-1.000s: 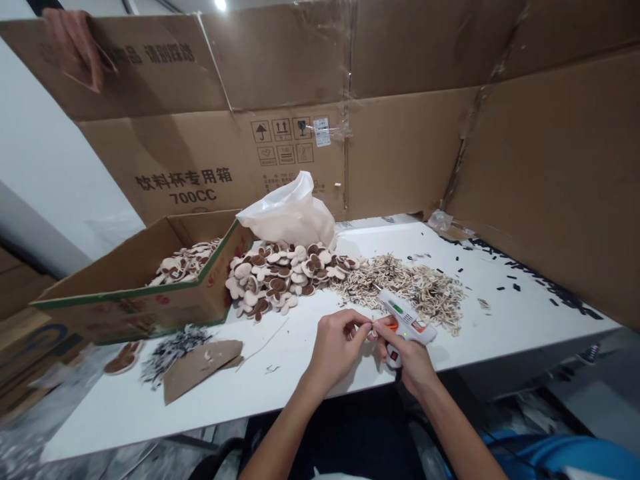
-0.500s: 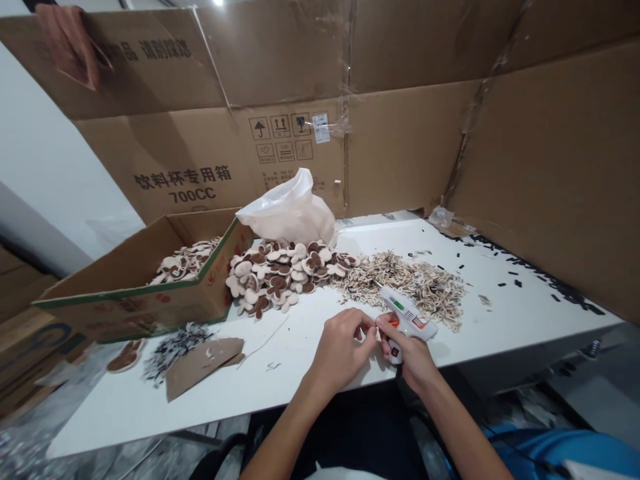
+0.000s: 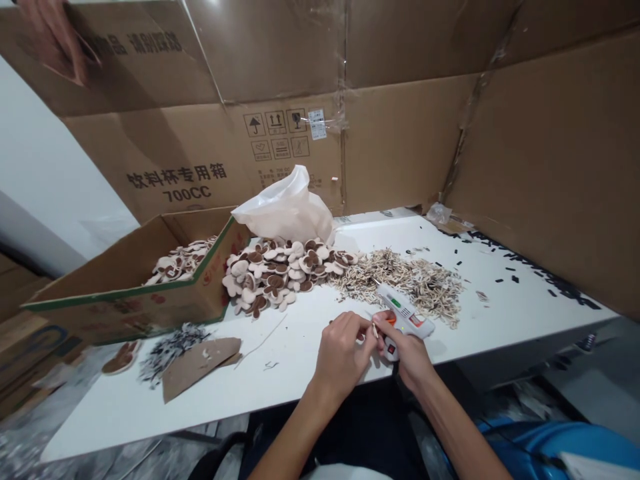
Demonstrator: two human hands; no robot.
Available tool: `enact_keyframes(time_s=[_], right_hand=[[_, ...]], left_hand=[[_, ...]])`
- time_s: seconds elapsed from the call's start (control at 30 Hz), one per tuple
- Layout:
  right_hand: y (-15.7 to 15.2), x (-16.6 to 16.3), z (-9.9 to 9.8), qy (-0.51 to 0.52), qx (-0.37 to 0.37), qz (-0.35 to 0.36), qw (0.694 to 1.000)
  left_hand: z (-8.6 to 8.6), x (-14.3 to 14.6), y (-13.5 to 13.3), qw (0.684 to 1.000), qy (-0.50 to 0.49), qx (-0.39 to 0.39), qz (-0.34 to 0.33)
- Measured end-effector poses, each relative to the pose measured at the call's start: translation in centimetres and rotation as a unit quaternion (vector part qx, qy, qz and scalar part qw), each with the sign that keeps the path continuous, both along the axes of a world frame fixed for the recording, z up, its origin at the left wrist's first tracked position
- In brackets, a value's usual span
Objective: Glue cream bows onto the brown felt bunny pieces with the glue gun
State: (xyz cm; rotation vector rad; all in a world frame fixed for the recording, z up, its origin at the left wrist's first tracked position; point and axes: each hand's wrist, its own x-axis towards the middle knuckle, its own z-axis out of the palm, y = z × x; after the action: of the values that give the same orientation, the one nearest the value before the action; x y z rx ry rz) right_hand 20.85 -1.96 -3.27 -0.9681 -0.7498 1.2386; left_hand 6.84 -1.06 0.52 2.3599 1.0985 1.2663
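Observation:
My left hand [image 3: 343, 347] and my right hand [image 3: 406, 348] meet near the table's front edge, fingers closed and pinching. Between their fingertips is a small cream strip [image 3: 375, 330]. A bit of brown shows between the left fingers, mostly hidden. Beside and partly behind my right hand lies a white glue gun [image 3: 407, 315] with an orange trigger, its nozzle toward the cream pile. That pile of small cream strips [image 3: 425, 283] spreads just beyond the gun. Left of it sits a heap of brown and cream bunny-shaped felt pieces [image 3: 275, 273].
A cardboard box [image 3: 130, 310] holding more felt pieces stands at left. Near it are black-grey scraps [image 3: 173, 353], a cardboard piece [image 3: 200, 367] and one felt piece [image 3: 120, 357]. Behind are a white plastic bag [image 3: 293, 207] and cardboard walls. Black bits [image 3: 555, 283] lie right. Another person's hand [image 3: 55, 37] hangs upper left.
The view has shifted slightly to the left and down. My fingertips have turned a little around the cream strip, and the left hand tilts slightly. The glue gun stays put.

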Motion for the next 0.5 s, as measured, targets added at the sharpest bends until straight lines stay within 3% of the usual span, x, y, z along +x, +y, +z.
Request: enact_keyframes(time_s=[0.23, 0.5], right_hand=[[0.0, 0.4, -0.2, -0.041, 0.027, 0.056, 0.997], [-0.4, 0.7, 0.0, -0.036, 0.027, 0.087, 0.995]], left_hand=[[0.8, -0.6, -0.1, 0.995, -0.067, -0.051, 0.048], [1.2, -1.0, -0.4, 0.976, -0.113, -0.184, 0.017]])
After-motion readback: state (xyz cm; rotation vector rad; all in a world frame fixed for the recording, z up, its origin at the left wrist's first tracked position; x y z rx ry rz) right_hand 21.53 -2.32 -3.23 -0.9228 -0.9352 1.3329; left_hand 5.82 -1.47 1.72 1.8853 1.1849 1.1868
